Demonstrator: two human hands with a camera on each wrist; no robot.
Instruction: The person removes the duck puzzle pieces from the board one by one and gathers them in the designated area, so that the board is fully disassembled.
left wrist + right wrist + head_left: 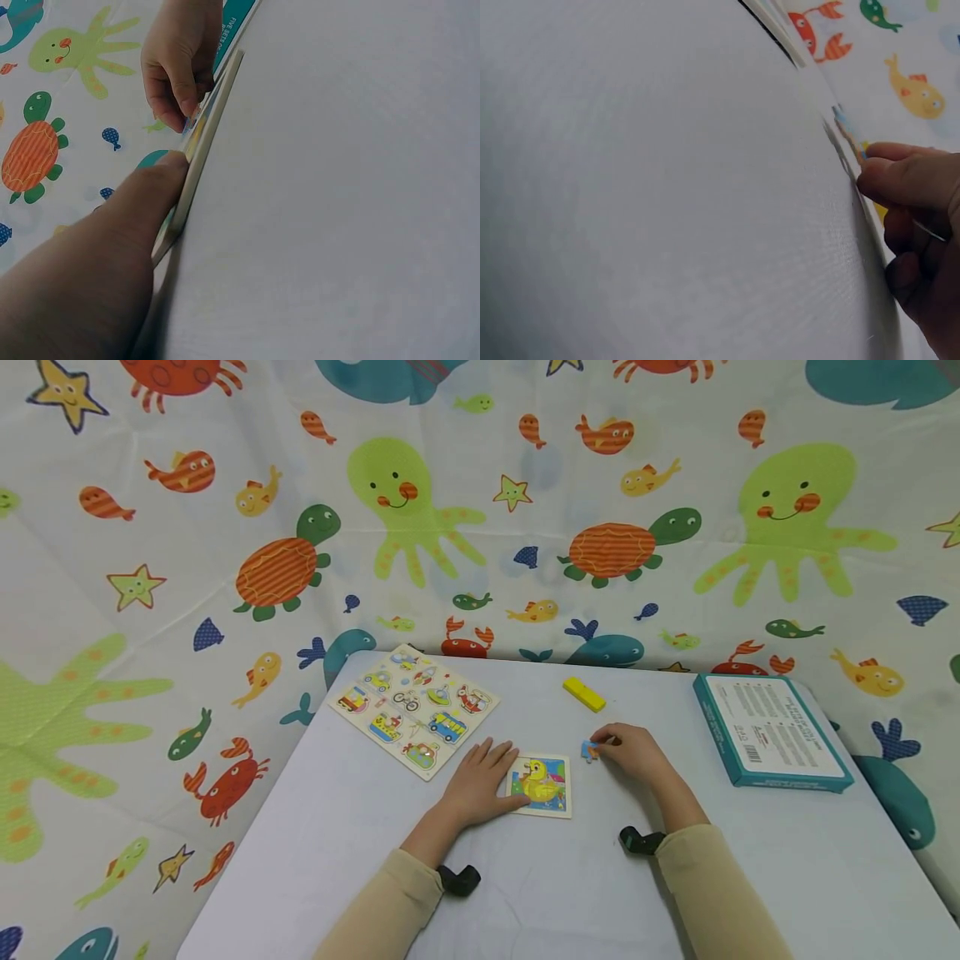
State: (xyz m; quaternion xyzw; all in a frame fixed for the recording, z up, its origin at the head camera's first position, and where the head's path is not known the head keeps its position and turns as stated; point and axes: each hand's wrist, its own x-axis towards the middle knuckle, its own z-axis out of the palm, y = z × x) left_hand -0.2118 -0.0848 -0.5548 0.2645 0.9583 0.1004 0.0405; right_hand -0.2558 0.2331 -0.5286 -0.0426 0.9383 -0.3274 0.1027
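Note:
A small square duck puzzle [546,782] in a pale wooden frame lies on the white table. My left hand [478,783] rests at its left side, fingers extended over the table, with the thumb laid on the frame's lower left edge. In the left wrist view the thumb [161,180] presses the near side of the frame [211,127]. To the right of the puzzle, my right hand [632,750] pinches a blue and orange puzzle piece [588,750] between thumb and fingertips. The right wrist view shows this piece [847,135] edge-on, low over the table.
A larger wooden board [412,710] with pictures of vehicles lies at the back left. Behind the right hand is a yellow block [584,694]. A teal and white box [772,732] lies on the right. A cloth [540,468] printed with sea animals hangs behind the table.

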